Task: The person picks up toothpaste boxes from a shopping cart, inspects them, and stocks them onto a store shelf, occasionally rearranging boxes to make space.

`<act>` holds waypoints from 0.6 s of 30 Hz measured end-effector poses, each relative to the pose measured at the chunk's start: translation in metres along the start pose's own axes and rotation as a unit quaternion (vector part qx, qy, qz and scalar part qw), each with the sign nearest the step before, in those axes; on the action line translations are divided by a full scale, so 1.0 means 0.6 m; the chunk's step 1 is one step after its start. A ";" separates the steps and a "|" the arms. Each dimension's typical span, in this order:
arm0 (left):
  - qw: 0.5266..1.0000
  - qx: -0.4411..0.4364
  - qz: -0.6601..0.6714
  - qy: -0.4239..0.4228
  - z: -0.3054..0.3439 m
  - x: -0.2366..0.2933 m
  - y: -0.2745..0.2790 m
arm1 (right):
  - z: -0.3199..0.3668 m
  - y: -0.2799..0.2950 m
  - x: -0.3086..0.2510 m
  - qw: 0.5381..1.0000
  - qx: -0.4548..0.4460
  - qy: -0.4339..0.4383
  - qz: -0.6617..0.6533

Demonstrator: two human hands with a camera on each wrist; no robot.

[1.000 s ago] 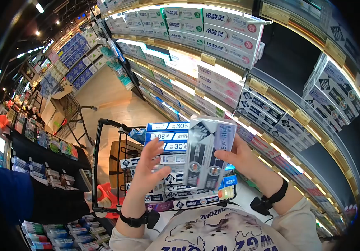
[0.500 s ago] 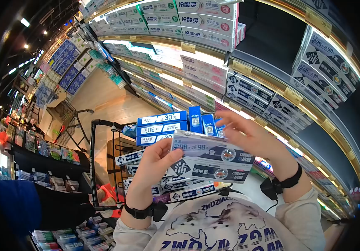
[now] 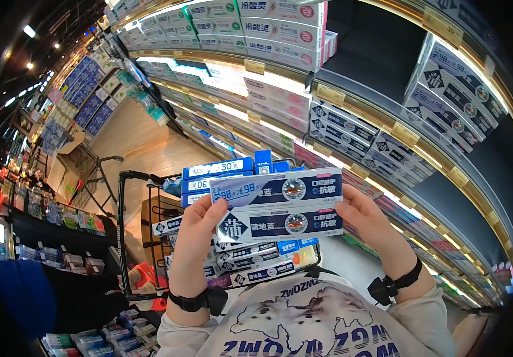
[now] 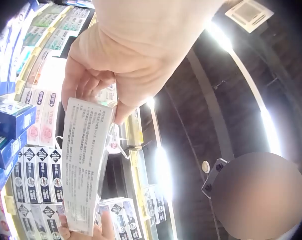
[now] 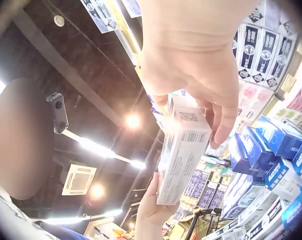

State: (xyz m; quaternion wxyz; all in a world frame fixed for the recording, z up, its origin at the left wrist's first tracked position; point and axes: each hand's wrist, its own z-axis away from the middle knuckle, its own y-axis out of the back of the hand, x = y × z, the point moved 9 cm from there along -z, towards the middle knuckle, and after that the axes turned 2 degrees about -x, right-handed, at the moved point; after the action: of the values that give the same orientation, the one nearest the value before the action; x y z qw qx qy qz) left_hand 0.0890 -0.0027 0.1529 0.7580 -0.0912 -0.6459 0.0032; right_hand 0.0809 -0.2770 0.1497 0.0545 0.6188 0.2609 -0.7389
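A twin pack of toothpaste boxes (image 3: 286,205), white and dark blue with a lilac price label on one corner, is held flat in front of the chest in the head view. My left hand (image 3: 198,229) grips its left end, thumb on the front face. On the opposite end, my right hand (image 3: 366,219) pinches the pack with its thumb in front. The left wrist view shows the printed narrow side of the pack (image 4: 83,165) below the left hand (image 4: 123,62). A barcode and a square code appear on the pack (image 5: 183,155) under the right hand (image 5: 191,75).
Behind the pack stands a shopping cart (image 3: 123,238) stacked with blue toothpaste boxes (image 3: 217,168) and more white and dark ones (image 3: 262,273). Shelves of toothpaste (image 3: 342,131) run along the right. At the left are a display (image 3: 69,259) and another cart (image 3: 92,172).
The pack was upright in the right hand, then passed to the left hand and turned sideways. The right hand, free half a second ago, now holds its right end. The view has shifted slightly.
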 end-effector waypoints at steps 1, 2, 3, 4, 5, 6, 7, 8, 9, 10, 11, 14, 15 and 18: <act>1.000 0.011 0.007 0.003 0.001 0.003 -0.002 | -0.001 -0.001 0.000 0.999 -0.018 0.005 -0.026; 1.000 0.024 0.014 0.006 0.001 0.003 -0.002 | 0.000 0.001 0.000 1.000 -0.015 0.005 -0.025; 1.000 0.013 0.011 0.010 0.001 0.000 -0.001 | 0.001 0.002 0.000 1.000 -0.012 0.009 -0.019; 1.000 0.012 0.012 0.011 -0.001 -0.005 0.008 | 0.001 0.002 -0.001 1.000 -0.010 0.012 -0.012; 1.000 0.000 -0.003 0.026 -0.003 -0.017 0.017 | 0.001 0.003 0.001 1.000 -0.009 0.012 -0.011; 0.999 -0.012 -0.017 0.040 -0.006 -0.029 0.022 | 0.002 0.002 -0.002 1.000 -0.009 0.029 -0.004; 0.999 -0.013 -0.016 0.040 -0.007 -0.034 0.027 | 0.003 0.001 -0.007 0.999 -0.010 0.046 0.004; 0.998 -0.034 0.011 0.056 -0.009 -0.043 0.024 | 0.004 -0.002 -0.009 0.999 -0.008 0.048 0.005; 0.995 -0.055 0.037 0.073 -0.012 -0.052 0.018 | 0.006 -0.010 -0.018 0.998 -0.003 0.063 0.028; 0.995 -0.058 0.036 0.073 -0.017 -0.059 0.012 | 0.008 -0.019 -0.028 0.996 0.002 0.079 0.050; 0.990 -0.066 0.097 0.080 -0.023 -0.070 -0.001 | 0.009 -0.029 -0.040 0.994 0.010 0.087 0.062; 0.971 -0.106 0.191 0.098 -0.046 -0.131 -0.006 | 0.009 -0.046 -0.045 0.976 0.026 0.067 0.204; 0.960 -0.115 0.230 0.112 -0.050 -0.150 -0.013 | 0.007 -0.050 -0.042 0.971 0.026 0.073 0.225; 0.950 -0.139 0.253 0.116 -0.051 -0.174 -0.020 | 0.007 -0.067 -0.053 0.968 0.011 0.067 0.241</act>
State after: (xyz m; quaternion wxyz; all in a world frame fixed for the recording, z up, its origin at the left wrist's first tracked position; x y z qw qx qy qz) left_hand 0.1006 -0.0316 0.0481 0.7821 -0.3556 -0.5030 0.0946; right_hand 0.0682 -0.2520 0.1931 0.2060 0.7119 0.0989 -0.6640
